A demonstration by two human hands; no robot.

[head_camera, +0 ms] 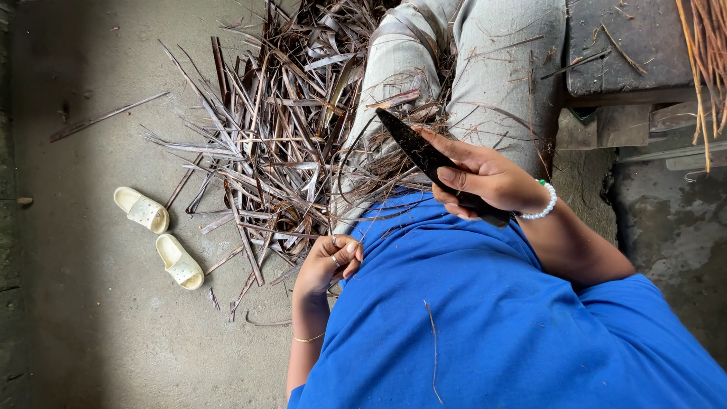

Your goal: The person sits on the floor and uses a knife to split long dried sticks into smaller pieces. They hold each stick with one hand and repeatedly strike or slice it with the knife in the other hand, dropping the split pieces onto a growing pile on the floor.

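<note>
Stripping a thin fibre with a dark knife [424, 155] above the lap.

Bare floor [91, 318] lies open toward its left edge; a heap of dry leaf strips [265, 151] spreads at the floor's middle, a bench [628, 53] at the top right corner. The right hand [485, 180] is closed around the knife; the left hand [327, 261] pinches the fibre [344, 167], fingers curled. Two pale slippers [159, 238] sit left of the heap.
</note>
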